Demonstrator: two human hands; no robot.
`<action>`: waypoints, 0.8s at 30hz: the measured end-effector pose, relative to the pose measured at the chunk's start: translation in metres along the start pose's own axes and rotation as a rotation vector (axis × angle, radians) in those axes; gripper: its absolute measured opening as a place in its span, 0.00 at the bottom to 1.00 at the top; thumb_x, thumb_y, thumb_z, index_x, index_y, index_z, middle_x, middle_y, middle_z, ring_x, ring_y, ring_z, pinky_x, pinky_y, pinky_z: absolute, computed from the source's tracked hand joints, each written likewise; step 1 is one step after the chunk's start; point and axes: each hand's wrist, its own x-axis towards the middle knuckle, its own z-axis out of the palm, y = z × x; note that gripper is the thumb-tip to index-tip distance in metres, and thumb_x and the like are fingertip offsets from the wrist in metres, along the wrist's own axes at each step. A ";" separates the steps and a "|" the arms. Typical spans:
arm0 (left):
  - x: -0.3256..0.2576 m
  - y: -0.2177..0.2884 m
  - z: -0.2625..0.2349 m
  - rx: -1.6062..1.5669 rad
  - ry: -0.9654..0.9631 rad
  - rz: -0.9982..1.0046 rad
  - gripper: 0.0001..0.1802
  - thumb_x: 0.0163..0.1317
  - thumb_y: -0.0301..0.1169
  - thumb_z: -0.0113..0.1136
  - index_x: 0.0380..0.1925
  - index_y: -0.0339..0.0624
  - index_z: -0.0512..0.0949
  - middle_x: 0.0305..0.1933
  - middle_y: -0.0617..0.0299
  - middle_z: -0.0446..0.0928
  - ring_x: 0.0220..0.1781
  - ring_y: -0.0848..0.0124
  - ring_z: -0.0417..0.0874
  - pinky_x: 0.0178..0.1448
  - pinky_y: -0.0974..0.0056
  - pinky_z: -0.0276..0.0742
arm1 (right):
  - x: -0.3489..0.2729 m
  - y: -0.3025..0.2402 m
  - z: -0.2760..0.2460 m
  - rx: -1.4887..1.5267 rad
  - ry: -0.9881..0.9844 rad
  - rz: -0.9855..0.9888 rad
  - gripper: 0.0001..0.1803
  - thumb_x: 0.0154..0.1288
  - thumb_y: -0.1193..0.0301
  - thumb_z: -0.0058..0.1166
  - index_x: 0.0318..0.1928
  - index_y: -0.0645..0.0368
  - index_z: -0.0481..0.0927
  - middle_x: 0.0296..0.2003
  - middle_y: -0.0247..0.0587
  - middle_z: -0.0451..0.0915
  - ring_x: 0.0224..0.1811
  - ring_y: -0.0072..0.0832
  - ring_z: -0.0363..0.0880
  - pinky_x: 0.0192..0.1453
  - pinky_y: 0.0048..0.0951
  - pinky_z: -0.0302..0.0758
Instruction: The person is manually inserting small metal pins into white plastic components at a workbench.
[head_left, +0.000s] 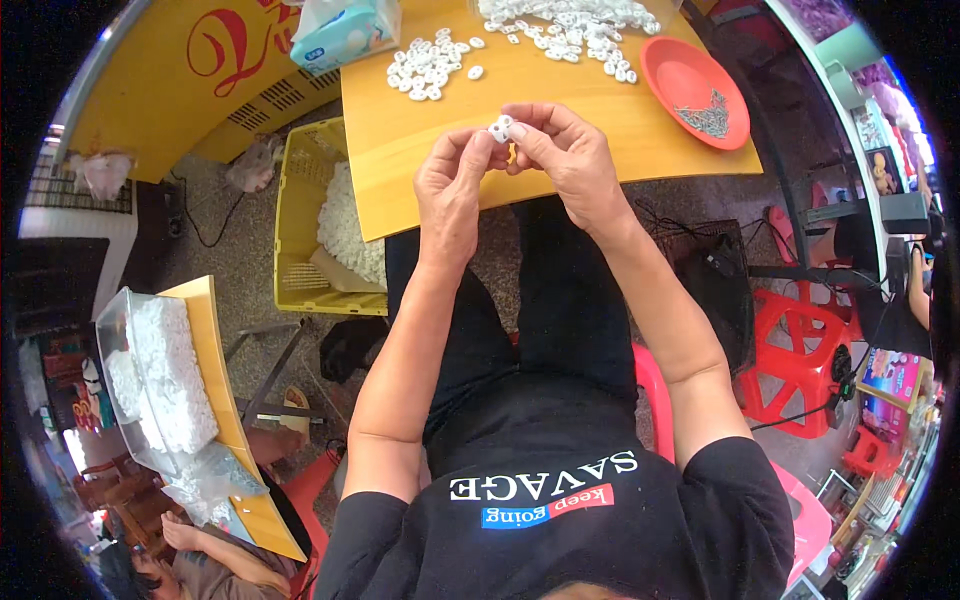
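Over the near edge of the yellow tabletop (400,170), my left hand (452,182) and my right hand (568,155) meet, thumbs and fingers closed. Between their fingertips they pinch a small white plastic piece (501,128) with dark round spots or holes. Beyond my left hand lies a loose heap of white oval plastic pieces (420,68), each with openings in it. To the right, an orange-red plate (672,72) holds a cluster of small grey metal parts (708,118), too small to name.
More white pieces (570,28) spread along the far edge, beside a tissue pack (345,38). Below left stands a yellow crate (290,215) of white pieces. A clear bin (118,345) sits on another table at left, near a person's arm (230,560). Red stools (800,350) stand right.
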 end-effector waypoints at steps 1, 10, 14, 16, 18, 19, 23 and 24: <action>-0.001 0.000 0.000 0.011 0.021 0.011 0.08 0.66 0.27 0.59 0.40 0.32 0.77 0.35 0.60 0.80 0.35 0.76 0.79 0.44 0.71 0.75 | 0.000 0.000 0.000 0.000 0.001 0.000 0.14 0.68 0.74 0.55 0.51 0.67 0.77 0.34 0.32 0.80 0.31 0.14 0.75 0.40 0.20 0.78; 0.003 0.015 -0.008 0.182 -0.056 -0.035 0.09 0.64 0.28 0.61 0.38 0.32 0.78 0.33 0.61 0.80 0.35 0.76 0.79 0.43 0.71 0.74 | -0.003 -0.014 -0.006 -0.226 -0.074 -0.040 0.13 0.67 0.74 0.55 0.50 0.67 0.79 0.36 0.34 0.81 0.33 0.16 0.76 0.40 0.17 0.76; 0.004 0.021 -0.005 0.189 -0.055 -0.060 0.08 0.64 0.28 0.62 0.37 0.32 0.79 0.31 0.61 0.80 0.34 0.76 0.79 0.42 0.71 0.74 | -0.004 -0.014 -0.007 -0.240 -0.066 -0.045 0.13 0.67 0.73 0.55 0.50 0.66 0.80 0.36 0.35 0.82 0.32 0.16 0.77 0.38 0.17 0.76; 0.006 0.023 -0.007 0.227 -0.081 -0.084 0.08 0.63 0.28 0.62 0.36 0.32 0.79 0.31 0.60 0.81 0.34 0.76 0.79 0.42 0.71 0.75 | -0.005 -0.013 -0.007 -0.249 -0.055 -0.059 0.13 0.67 0.72 0.56 0.49 0.66 0.80 0.36 0.35 0.82 0.32 0.17 0.78 0.36 0.17 0.77; 0.008 0.022 -0.007 0.238 -0.082 -0.090 0.08 0.64 0.28 0.62 0.36 0.32 0.79 0.31 0.60 0.81 0.34 0.76 0.79 0.42 0.71 0.75 | -0.007 -0.011 -0.004 -0.267 -0.039 -0.047 0.13 0.67 0.74 0.55 0.49 0.66 0.80 0.35 0.33 0.81 0.32 0.16 0.76 0.40 0.17 0.75; 0.008 0.021 -0.008 0.248 -0.084 -0.096 0.08 0.64 0.28 0.62 0.36 0.32 0.79 0.31 0.60 0.81 0.33 0.76 0.79 0.42 0.71 0.75 | -0.008 -0.009 -0.001 -0.266 -0.039 -0.046 0.13 0.67 0.74 0.55 0.49 0.66 0.80 0.35 0.33 0.81 0.32 0.16 0.76 0.40 0.17 0.75; 0.005 0.009 -0.003 0.255 -0.031 -0.122 0.09 0.64 0.29 0.62 0.36 0.32 0.79 0.31 0.60 0.81 0.33 0.76 0.79 0.42 0.71 0.76 | -0.010 0.006 0.000 -0.202 0.065 -0.052 0.12 0.67 0.74 0.56 0.49 0.66 0.80 0.35 0.32 0.81 0.33 0.15 0.76 0.40 0.17 0.75; 0.003 0.006 -0.002 0.243 -0.009 -0.123 0.09 0.64 0.29 0.61 0.37 0.31 0.79 0.32 0.60 0.81 0.33 0.76 0.79 0.42 0.71 0.75 | -0.009 0.009 -0.001 -0.181 0.084 -0.040 0.12 0.67 0.74 0.56 0.48 0.66 0.80 0.35 0.32 0.81 0.33 0.15 0.76 0.40 0.17 0.75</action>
